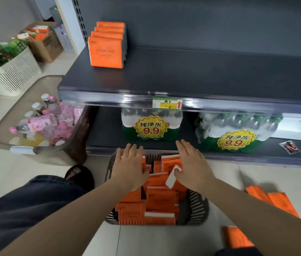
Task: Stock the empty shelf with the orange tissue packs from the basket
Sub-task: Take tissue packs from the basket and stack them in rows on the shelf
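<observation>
Floor: pale tiles (5,174), a dark trouser leg (26,206) and a black sandal (80,175) at near left.
Loose packs: a few orange packs (273,200) lie on the floor at near right, well apart from the shelf.
Basket: dark slotted basket (197,206) sits on the floor right in front, stuffed with orange tissue packs (161,199) lying every which way.
Left hand: left hand (130,169) is flat, fingers spread, palm down on the packs at the basket's left side, not gripping anything.
Right hand: right hand (192,163) is just as open, hovering over the right side, thumb touching a pack's white end; both hands sit apart from each other.
Bottom shelf: just past the basket, two shrink-wrapped water bottle bundles (151,124) with yellow 9.9 stickers.
Left bins: a clear tub (35,124) of pink-labelled bottles sits beside the unit, with a white basket (11,74) of green bottles and a cardboard box (44,45) farther back.
Upper shelf: dark grey shelf (201,76) with a price tag (167,103) on its front edge, mostly bare.
Stocked so far: four orange packs (108,45) stand upright in a row at the far left, front to back.
</observation>
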